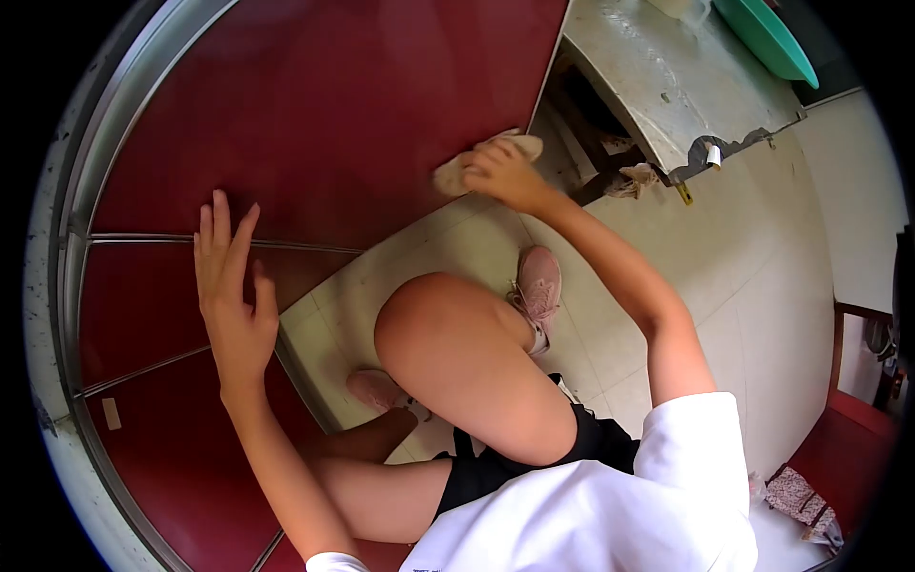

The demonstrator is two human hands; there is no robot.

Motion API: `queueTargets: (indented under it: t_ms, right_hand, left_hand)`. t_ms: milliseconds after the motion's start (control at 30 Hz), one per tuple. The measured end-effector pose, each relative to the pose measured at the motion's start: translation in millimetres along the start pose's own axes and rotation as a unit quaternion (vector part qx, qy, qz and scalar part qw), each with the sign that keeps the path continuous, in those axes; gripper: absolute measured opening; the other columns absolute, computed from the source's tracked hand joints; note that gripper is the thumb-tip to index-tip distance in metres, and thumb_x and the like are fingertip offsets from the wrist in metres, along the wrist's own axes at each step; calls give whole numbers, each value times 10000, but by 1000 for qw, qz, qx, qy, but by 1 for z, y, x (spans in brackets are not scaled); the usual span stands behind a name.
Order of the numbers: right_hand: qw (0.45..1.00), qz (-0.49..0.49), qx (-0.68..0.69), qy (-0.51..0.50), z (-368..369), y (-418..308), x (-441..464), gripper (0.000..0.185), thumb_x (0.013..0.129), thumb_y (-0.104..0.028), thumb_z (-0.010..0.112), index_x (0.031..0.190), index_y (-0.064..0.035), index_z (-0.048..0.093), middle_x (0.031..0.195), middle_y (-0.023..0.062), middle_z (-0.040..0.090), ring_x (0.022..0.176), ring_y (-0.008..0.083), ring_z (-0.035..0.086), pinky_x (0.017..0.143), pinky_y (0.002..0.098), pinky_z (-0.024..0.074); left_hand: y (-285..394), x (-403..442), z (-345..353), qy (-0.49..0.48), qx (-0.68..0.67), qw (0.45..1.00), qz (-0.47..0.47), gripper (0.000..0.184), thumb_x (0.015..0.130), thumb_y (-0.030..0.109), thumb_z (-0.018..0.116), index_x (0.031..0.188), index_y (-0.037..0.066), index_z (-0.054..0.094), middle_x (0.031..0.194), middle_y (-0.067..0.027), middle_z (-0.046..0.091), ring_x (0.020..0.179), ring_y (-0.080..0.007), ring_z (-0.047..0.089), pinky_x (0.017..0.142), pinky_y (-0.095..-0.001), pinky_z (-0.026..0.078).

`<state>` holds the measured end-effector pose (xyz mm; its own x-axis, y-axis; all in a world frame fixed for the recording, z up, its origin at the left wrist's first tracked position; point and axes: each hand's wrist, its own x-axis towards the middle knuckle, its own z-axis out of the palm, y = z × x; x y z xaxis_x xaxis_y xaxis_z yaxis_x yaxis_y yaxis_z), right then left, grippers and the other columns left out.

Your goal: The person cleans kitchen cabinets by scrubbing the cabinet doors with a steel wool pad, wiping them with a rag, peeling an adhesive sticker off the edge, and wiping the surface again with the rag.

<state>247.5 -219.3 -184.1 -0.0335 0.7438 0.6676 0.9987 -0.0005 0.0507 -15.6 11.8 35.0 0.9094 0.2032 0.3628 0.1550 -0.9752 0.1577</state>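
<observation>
A large glossy dark-red door panel [334,105] with metal edging fills the upper left. My right hand [500,174] grips a folded, off-white cloth [457,175] near the panel's lower right edge; part of the cloth sticks out past the fingers on both sides. The right hand is slightly blurred. My left hand [235,286] is open, its fingers spread and pointing up at the panel near a metal strip. Nothing is in the left hand, and its fingertips seem to rest on the red surface.
A worn metal-topped table [658,81] with a ragged edge stands at the upper right, bearing a green basin [772,40]. Pale floor tiles [629,257] lie below my bent knee and pink shoes [540,286]. A red seat [851,458] with patterned cloth is at the right.
</observation>
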Motion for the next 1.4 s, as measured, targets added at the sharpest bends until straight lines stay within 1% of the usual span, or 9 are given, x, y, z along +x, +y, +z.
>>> queueTargets:
  t_ms: [100, 267, 333, 467, 567, 800, 967, 1100, 1400]
  right_hand:
    - [994, 89, -37, -52, -39, 16, 8, 322, 661, -120, 674, 966, -158, 580, 1177, 73, 580, 1069, 272, 544, 912, 407, 412]
    - [943, 87, -82, 309, -140, 27, 129, 528, 586, -10, 637, 1106, -91, 585, 1136, 162, 512, 1031, 356, 495, 863, 443, 406]
    - [933, 197, -86, 290, -161, 39, 160, 519, 634, -97, 683, 1145, -113, 595, 1142, 174, 479, 1048, 362, 463, 867, 451, 392]
    - [856, 116, -124, 488, -140, 45, 182, 574, 684, -135, 670, 1253, -124, 597, 1085, 174, 501, 994, 341, 491, 873, 441, 382]
    - [863, 223, -114, 439, -83, 26, 140, 516, 582, -192, 806, 1076, -205, 659, 1170, 93, 467, 1109, 329, 440, 874, 451, 372]
    - [827, 481, 81, 278, 60, -17, -30, 637, 644, -162, 819, 1205, -100, 522, 1234, 185, 447, 1107, 406, 451, 918, 476, 396]
    - [857, 376, 69, 346, -31, -20, 70, 562, 726, -55, 600, 1255, 13, 422, 1209, 237, 429, 1114, 400, 436, 972, 477, 365]
    - [854, 299, -34, 425, -132, 18, 176, 663, 633, 2, 498, 1284, 60, 383, 1162, 262, 409, 1101, 415, 405, 992, 464, 325]
    - [871, 277, -43, 404, -85, 20, 129, 684, 641, 44, 543, 1305, 68, 381, 1234, 291, 385, 1151, 466, 395, 1032, 469, 309]
  left_hand:
    - [0, 3, -1, -6, 16, 1000, 1, 567, 798, -35, 432, 1342, 92, 535, 1522, -125, 337, 1429, -341, 255, 1171, -495, 196]
    - [-2, 1, 4, -7, 39, 999, 13, 570, 799, -32, 440, 1346, 95, 534, 1535, -144, 305, 1433, -342, 245, 1173, -494, 189]
    - [-3, 1, 6, -11, 41, 999, 19, 573, 796, -32, 437, 1346, 95, 535, 1540, -143, 294, 1434, -346, 239, 1173, -497, 185]
    - [-4, 1, 6, -11, 32, 999, 13, 571, 797, -19, 441, 1348, 98, 534, 1548, -146, 274, 1437, -362, 222, 1173, -509, 172]
    - [-8, 0, 9, -9, 29, 999, 26, 566, 803, -10, 450, 1351, 103, 534, 1547, -161, 268, 1439, -372, 210, 1173, -519, 156]
    - [-5, -2, 14, -4, 53, 998, 30, 561, 806, -5, 453, 1351, 97, 535, 1547, -182, 256, 1442, -379, 196, 1172, -535, 132]
    - [-4, 2, 8, -12, 43, 999, 16, 595, 767, -56, 451, 1337, 88, 540, 1535, -158, 298, 1440, -336, 229, 1177, -520, 160]
    - [4, 1, -6, -30, 22, 999, 16, 597, 752, -72, 447, 1320, 81, 546, 1534, -132, 311, 1433, -315, 255, 1175, -510, 189]
    - [22, 1, -17, -18, -4, 1000, -3, 513, 816, -46, 514, 1312, 83, 547, 1544, -96, 296, 1433, -277, 262, 1170, -475, 212]
